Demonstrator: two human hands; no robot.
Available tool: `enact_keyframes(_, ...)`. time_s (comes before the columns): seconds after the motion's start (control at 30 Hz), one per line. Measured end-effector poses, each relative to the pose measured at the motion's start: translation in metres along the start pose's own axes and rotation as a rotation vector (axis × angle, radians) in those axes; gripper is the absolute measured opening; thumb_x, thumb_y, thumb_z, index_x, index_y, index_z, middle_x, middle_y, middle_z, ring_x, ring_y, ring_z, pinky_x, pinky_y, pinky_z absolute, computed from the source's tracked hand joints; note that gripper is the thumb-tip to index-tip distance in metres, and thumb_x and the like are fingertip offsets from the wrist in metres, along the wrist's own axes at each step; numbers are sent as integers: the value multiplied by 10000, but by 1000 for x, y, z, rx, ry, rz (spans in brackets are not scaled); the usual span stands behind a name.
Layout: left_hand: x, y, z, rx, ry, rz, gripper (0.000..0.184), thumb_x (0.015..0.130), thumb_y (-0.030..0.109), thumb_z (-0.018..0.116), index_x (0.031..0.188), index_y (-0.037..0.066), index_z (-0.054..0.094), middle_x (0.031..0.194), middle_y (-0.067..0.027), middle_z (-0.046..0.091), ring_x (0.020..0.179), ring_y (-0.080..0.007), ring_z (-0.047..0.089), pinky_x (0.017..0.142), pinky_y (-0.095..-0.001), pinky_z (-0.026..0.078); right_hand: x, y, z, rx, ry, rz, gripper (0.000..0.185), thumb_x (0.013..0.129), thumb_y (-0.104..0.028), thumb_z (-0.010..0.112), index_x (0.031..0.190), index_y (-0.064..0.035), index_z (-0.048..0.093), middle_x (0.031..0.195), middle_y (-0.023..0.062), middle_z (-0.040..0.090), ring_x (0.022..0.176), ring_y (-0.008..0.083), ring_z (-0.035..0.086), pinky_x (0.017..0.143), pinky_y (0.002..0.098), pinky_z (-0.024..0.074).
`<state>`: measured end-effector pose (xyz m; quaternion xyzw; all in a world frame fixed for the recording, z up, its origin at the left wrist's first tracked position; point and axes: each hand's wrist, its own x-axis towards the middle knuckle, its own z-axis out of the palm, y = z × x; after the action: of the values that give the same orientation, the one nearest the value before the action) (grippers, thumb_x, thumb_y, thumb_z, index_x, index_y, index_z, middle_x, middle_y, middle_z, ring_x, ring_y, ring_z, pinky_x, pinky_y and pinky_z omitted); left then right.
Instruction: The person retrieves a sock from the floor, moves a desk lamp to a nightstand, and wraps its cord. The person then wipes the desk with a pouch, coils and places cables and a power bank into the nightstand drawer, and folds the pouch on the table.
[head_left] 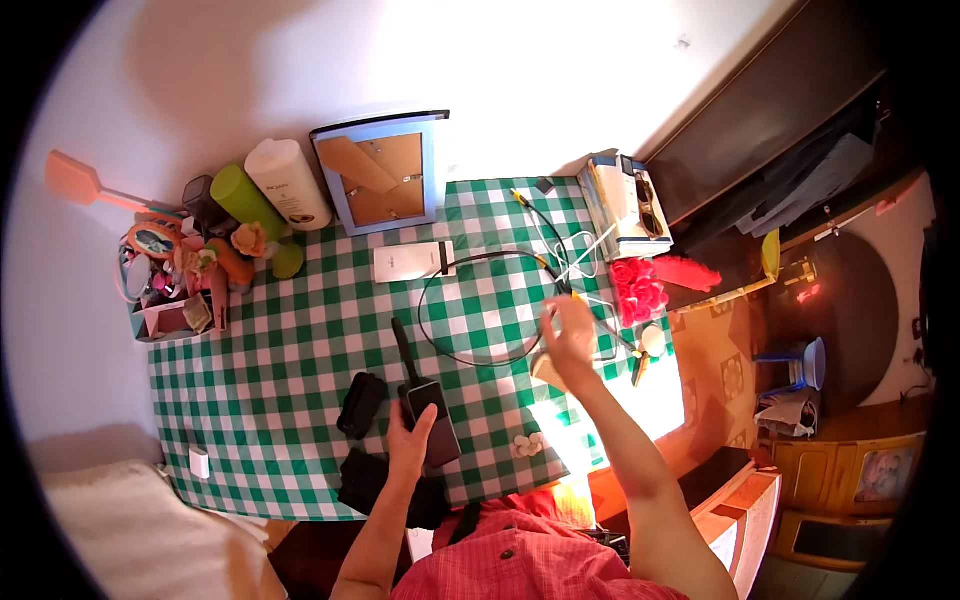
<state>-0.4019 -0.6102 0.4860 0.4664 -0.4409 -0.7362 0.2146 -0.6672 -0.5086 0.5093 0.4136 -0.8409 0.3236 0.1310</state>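
Observation:
My left hand [408, 440] is closed around a dark rectangular device [432, 415], its thumb across the front. From the device's top end sticks a short black strap or cable [403, 345]. A black case [361, 405] lies just left of that hand, with black cloth [365, 482] below it. Over the right part of the table, my right hand [570, 340] has its fingers curled at a looped black cable [422, 315]; the exact contact is hard to see. White cords [580, 262] tangle just beyond the fingers. A tan rounded object [546, 371] is partly hidden beneath this hand.
A green-checked cloth [300, 330] covers the table. Along the back stand a photo frame [385, 180], a paper roll [288, 185] and a green cylinder [245, 200]. A white box [412, 262] lies before the frame. Books with sunglasses [648, 205] and red flowers [638, 290] sit at right.

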Motion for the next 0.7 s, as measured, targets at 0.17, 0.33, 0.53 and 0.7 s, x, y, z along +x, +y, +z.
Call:
enact_keyframes(0.17, 14, -29, 0, 484, 45, 202, 519, 761, 348, 717, 1057, -24, 509, 952, -117, 567, 845, -202, 558, 741, -313, 449, 29, 52, 12, -218, -206, 526, 390, 709, -228, 700, 1003, -55, 510, 926, 133, 611, 874, 332, 582, 730, 429, 449)
enact_keyframes(0.33, 10, -12, 11, 547, 119, 274, 557, 769, 373, 709, 1089, -17, 474, 950, -105, 580, 834, -186, 570, 728, -326, 456, 38, 71, 18, -178, -447, 707, 374, 624, -305, 699, 895, -79, 573, 878, 137, 641, 847, 319, 615, 745, 437, 461)
enact_keyframes(0.53, 7, 2, 13, 657, 105, 168, 559, 771, 365, 705, 1091, -24, 462, 964, -116, 567, 848, -217, 571, 748, -334, 456, 57, 69, -11, 62, -348, 605, 334, 693, -239, 702, 901, 4, 606, 781, 109, 636, 719, 165, 609, 618, 279, 462)
enact_keyframes(0.7, 4, 6, 13, 952, 169, 368, 540, 774, 336, 692, 1116, -21, 475, 1093, -181, 501, 1004, -302, 504, 835, -364, 415, 93, 10, -70, 686, -466, 578, 248, 831, -196, 630, 960, 14, 598, 753, 19, 606, 711, 62, 540, 643, 210, 409)
